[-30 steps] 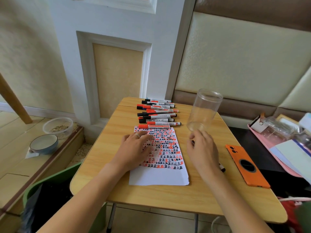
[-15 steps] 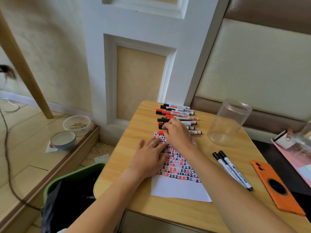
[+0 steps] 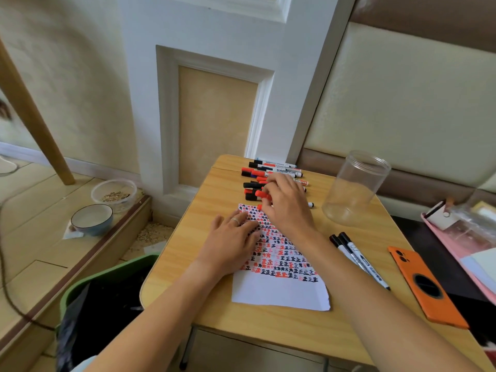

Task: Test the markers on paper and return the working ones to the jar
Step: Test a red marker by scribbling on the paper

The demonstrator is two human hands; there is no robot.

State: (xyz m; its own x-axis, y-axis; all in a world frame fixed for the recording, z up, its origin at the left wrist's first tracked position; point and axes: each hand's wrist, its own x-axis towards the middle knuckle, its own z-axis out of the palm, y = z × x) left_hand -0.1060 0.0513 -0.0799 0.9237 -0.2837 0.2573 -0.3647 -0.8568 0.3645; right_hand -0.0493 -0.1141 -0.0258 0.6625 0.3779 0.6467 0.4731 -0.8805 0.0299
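Observation:
A row of several red-capped and black-capped markers (image 3: 271, 170) lies at the far side of the small wooden table (image 3: 214, 189). My right hand (image 3: 287, 202) reaches over that row, and its fingers pinch a red-capped marker (image 3: 261, 194). My left hand (image 3: 230, 242) rests flat on the white paper (image 3: 281, 288), which is covered with red and black test marks. An empty clear plastic jar (image 3: 354, 187) stands upright at the back right. Two black markers (image 3: 357, 257) lie to the right of the paper.
An orange phone (image 3: 426, 285) lies face down at the table's right edge. A green bin with a black bag (image 3: 102, 304) stands to the left, below the table. Two bowls (image 3: 94, 218) sit on the floor step. A pink tray (image 3: 461, 237) of items is at the right.
The view swung to the left. My right hand left the two black markers beside the paper, crossed to the marker row and took hold of a red-capped one. The left hand stayed on the paper.

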